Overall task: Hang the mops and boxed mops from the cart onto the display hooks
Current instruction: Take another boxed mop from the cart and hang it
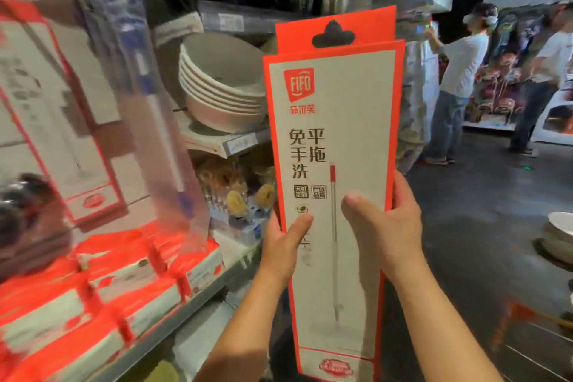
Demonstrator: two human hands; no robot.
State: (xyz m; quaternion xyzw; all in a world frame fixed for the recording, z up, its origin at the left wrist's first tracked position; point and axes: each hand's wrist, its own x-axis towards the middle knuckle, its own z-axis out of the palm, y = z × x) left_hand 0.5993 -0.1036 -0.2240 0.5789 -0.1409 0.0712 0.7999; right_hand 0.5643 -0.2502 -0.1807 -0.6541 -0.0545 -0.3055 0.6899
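Observation:
I hold a tall boxed mop upright in front of me, white with an orange border and an orange hang tab with a cut-out hole at the top. My left hand grips its left edge, thumb across the front. My right hand grips its right edge, thumb on the front. Another boxed mop hangs at the left, blurred. Beside it hangs a mop in clear wrapping with a blue and white handle. No hook shows clearly.
Orange and white boxes lie stacked on a low shelf at the left. A stack of pale basins sits on a shelf behind the box. Two persons stand in the aisle at the right. White bowls sit at the far right edge.

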